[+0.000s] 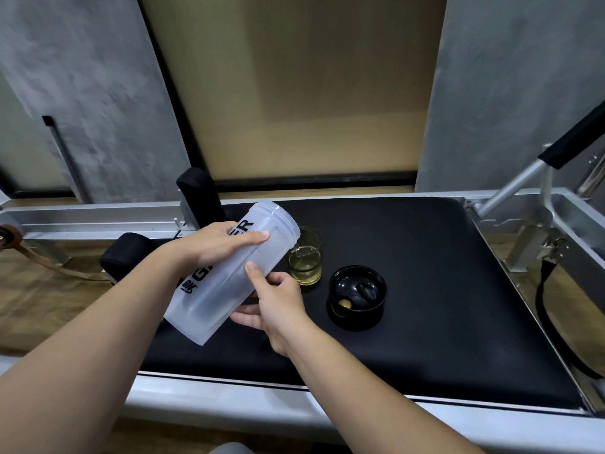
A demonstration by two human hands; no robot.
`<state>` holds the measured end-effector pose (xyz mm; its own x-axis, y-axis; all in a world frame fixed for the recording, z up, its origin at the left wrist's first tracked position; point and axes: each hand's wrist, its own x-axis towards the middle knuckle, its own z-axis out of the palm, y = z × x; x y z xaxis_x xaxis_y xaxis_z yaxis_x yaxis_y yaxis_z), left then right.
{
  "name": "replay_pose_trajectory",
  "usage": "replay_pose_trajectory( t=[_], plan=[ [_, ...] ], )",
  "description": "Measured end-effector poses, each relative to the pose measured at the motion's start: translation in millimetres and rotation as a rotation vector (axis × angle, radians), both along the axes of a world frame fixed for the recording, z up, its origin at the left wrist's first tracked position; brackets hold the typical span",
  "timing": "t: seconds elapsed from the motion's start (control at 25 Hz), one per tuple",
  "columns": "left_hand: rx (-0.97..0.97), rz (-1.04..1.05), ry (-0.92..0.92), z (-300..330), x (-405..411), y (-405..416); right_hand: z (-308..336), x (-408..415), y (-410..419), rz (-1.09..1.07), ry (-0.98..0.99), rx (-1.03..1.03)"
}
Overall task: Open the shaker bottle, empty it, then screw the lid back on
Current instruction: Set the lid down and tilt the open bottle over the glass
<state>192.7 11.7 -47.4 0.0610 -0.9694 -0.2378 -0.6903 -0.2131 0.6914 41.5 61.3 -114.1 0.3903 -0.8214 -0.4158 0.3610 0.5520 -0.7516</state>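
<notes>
The translucent shaker bottle [229, 276], lidless and with black lettering, is tilted with its open mouth over a small glass [306, 257]. The glass stands on the black pad and holds yellowish liquid. My left hand [216, 244] grips the bottle's upper side, fingers wrapped round it. My right hand [275, 299] holds its lower side, thumb on top and fingers underneath. The black lid [357, 296] lies upside down on the pad to the right of the glass.
The black padded carriage [425, 290] sits in a metal frame [229, 407]. Two black shoulder blocks [196, 194] stand at the left, a padded bar [569, 139] and a black strap [550, 316] at the right. Grey walls rise behind.
</notes>
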Motion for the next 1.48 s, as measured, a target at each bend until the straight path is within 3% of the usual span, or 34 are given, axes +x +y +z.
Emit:
replay_pose_trajectory(
  t=[1.48],
  plan=[
    [0.015, -0.036, -0.035, 10.8, -9.0, 0.9, 0.2, -1.2, 2.8, -0.052, -0.023, 0.016]
  ],
)
